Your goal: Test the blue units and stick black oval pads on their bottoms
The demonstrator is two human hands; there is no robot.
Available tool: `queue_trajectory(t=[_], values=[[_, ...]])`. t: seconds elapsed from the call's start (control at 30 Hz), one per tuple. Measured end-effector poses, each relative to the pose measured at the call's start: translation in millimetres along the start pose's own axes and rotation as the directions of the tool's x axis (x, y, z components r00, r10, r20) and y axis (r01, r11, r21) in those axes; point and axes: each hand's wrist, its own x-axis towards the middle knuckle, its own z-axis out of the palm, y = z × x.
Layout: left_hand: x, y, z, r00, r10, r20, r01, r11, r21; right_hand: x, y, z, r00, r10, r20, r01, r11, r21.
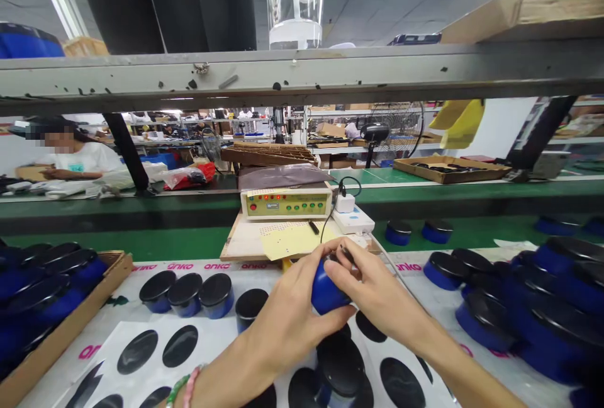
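Near the centre of the head view, my left hand (287, 313) is wrapped round a round blue part (327, 288), its fingers curled behind it. My right hand (372, 288) is closed at the part's upper right, with a small dark piece (347, 253) at its fingertips that I cannot make out. Black-topped blue round parts (216, 295) stand in a row to the left. Just below my hands is a stack of black-topped parts (340, 364). Flat black discs (137, 352) lie on a white sheet (113, 332) at the lower left.
A cardboard box (70, 320) of blue parts is at the left, and a heap of them (552, 307) at the right. Behind my hands stand a tester box (286, 201) and a white adapter (353, 219). A metal shelf (292, 74) crosses above. A person (78, 156) sits far left.
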Motion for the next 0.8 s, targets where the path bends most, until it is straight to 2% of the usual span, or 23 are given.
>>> queue_trajectory(t=[0.17, 0.3, 0.33, 0.4, 0.47, 0.53, 0.67, 0.8], values=[[-11.8, -2.5, 1.6, 0.995, 0.09, -0.052, -0.079, 0.98, 0.181, -2.5, 9.0, 17.8, 0.998, -0.002, -0.06, 0.015, 0.976, 0.219], [-16.8, -7.0, -13.4, 0.99, 0.138, -0.028, -0.125, 0.95, 0.285, -4.9, 4.9, 24.1, 1.0, -0.02, 0.005, 0.019, 0.98, 0.2], [-15.4, -10.4, -20.7, 0.992, 0.118, -0.046, -0.1, 0.952, 0.289, -5.1, 3.1, 23.4, 0.999, -0.033, 0.018, 0.03, 0.988, 0.151], [-10.6, -22.2, -37.7, 0.991, 0.019, -0.135, 0.021, 0.955, 0.294, -4.6, 0.4, 20.0, 0.999, -0.036, 0.029, 0.036, 0.999, 0.015], [-5.9, -40.5, -54.4, 0.966, -0.115, -0.229, 0.183, 0.935, 0.303, -3.7, 0.9, 16.4, 0.997, 0.013, 0.07, -0.005, 0.994, -0.108], [-4.6, -61.6, -66.9, 0.939, -0.218, -0.265, 0.3, 0.897, 0.324, -2.4, 5.7, 15.9, 0.984, 0.086, 0.155, -0.058, 0.982, -0.181], [-12.6, -95.6, -75.1, 0.909, -0.351, -0.224, 0.413, 0.829, 0.377, 3.3, 22.9, 27.6, 0.951, 0.172, 0.259, -0.085, 0.945, -0.316], [-19.3, -106.5, -72.7, 0.893, -0.432, -0.129, 0.441, 0.779, 0.445, 13.0, 34.5, 44.9, 0.939, 0.221, 0.264, -0.118, 0.927, -0.357]])
